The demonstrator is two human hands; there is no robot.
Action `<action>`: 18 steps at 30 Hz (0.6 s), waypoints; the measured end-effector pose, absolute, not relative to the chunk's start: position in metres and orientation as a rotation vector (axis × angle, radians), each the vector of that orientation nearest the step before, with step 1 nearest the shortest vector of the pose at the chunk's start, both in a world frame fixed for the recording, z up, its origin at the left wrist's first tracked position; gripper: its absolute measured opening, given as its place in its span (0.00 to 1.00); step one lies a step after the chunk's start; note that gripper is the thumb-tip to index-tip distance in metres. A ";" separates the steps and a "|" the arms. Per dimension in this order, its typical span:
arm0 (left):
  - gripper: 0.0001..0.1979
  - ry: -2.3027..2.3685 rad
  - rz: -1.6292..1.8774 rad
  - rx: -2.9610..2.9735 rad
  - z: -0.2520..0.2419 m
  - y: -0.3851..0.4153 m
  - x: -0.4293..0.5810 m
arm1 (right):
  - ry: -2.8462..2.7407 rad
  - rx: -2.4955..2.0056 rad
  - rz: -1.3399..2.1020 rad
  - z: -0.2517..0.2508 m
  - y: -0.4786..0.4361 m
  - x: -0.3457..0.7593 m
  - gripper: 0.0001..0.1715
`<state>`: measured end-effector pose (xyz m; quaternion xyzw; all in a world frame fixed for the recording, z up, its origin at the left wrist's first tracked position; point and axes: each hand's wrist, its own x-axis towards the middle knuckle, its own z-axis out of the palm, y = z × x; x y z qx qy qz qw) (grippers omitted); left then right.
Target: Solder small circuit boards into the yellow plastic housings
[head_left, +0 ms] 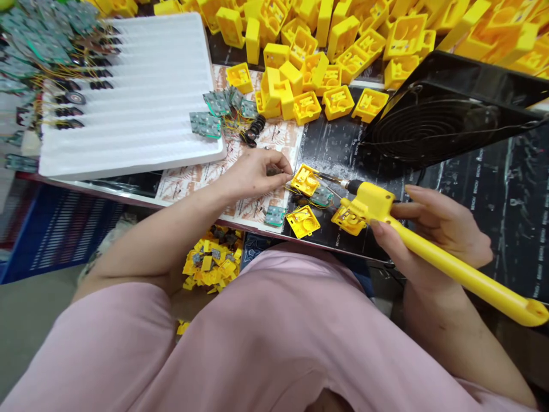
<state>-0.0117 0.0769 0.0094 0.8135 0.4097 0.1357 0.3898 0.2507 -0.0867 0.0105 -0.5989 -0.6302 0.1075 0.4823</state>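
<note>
My right hand (433, 234) is wrapped round a yellow soldering gun (380, 203), whose metal tip reaches over a small yellow plastic housing (306, 180). My left hand (257, 171) is closed in a pinch at that housing's left edge; what the fingertips hold, if anything, is too small to make out. Right beside the housing is a green circuit board (321, 195) with thin wires. Nearer me lie a second open housing (303, 222) and another green board (275, 216). A third housing (349, 220) sits partly under the soldering gun.
Many yellow housings (338, 102) are piled across the back. A black fan (437, 120) stands at the right. On the left, a white foam tray (158, 86) carries wired boards (40, 37) and round black parts. A blue crate (72, 223) is below the table edge.
</note>
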 end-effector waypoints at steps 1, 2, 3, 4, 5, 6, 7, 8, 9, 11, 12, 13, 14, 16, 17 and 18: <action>0.12 1.055 0.379 2.053 0.008 0.075 -0.009 | -1.534 -1.457 0.261 0.010 -0.086 0.250 0.35; 0.12 1.070 0.405 2.045 0.007 0.074 -0.005 | -1.525 -1.456 0.260 0.010 -0.086 0.250 0.35; 0.11 1.088 0.420 2.045 0.007 0.074 -0.002 | -1.517 -1.455 0.261 0.009 -0.086 0.249 0.35; 0.11 1.107 0.420 2.056 0.008 0.075 0.002 | -1.507 -1.454 0.261 0.008 -0.085 0.249 0.35; 0.10 1.127 0.401 2.080 0.009 0.075 0.005 | -1.497 -1.453 0.257 0.007 -0.085 0.250 0.35; 0.10 1.148 0.368 2.119 0.011 0.076 0.008 | -1.493 -1.454 0.252 0.006 -0.084 0.250 0.34; 0.10 1.170 0.329 2.170 0.013 0.076 0.011 | -1.495 -1.453 0.238 0.004 -0.084 0.251 0.34; 0.10 1.190 0.286 2.226 0.015 0.077 0.013 | -1.503 -1.451 0.217 0.002 -0.084 0.252 0.32; 0.11 1.205 0.248 2.285 0.017 0.077 0.015 | -1.513 -1.456 0.196 0.000 -0.085 0.252 0.30; 0.11 1.222 0.201 2.388 0.020 0.076 0.017 | -1.524 -1.475 0.165 -0.002 -0.087 0.254 0.26; 0.12 1.222 0.186 2.425 0.021 0.076 0.018 | -1.522 -1.478 0.149 -0.003 -0.087 0.254 0.25; 0.12 1.223 0.173 2.454 0.021 0.075 0.019 | -1.522 -1.480 0.139 -0.003 -0.088 0.253 0.26; 0.12 1.228 0.156 2.477 0.022 0.075 0.019 | -1.522 -1.480 0.139 -0.003 -0.089 0.253 0.27; 0.11 1.245 0.107 2.509 0.022 0.075 0.021 | -1.523 -1.442 0.158 -0.002 -0.088 0.250 0.28; 0.11 1.251 0.078 2.524 0.023 0.075 0.022 | -1.537 -1.410 0.177 -0.002 -0.087 0.248 0.27; 0.11 1.252 0.051 2.540 0.023 0.075 0.023 | -1.559 -1.374 0.191 -0.001 -0.086 0.246 0.24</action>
